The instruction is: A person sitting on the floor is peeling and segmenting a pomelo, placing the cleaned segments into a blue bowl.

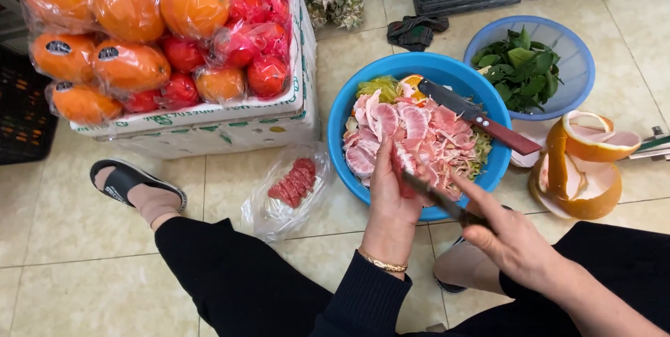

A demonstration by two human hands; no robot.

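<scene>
My left hand point(391, 201) is clamped on a pink pomelo segment point(403, 166) at lower centre, above the near rim of the blue basin point(342, 124). Just right, my right hand point(513, 239) grips a small knife point(436, 197), its blade touching the segment. Its edge is close to my left fingers; I judge a slip could cut them.

knife point(479, 116) on basin point(349, 103), box point(209, 124) left
</scene>
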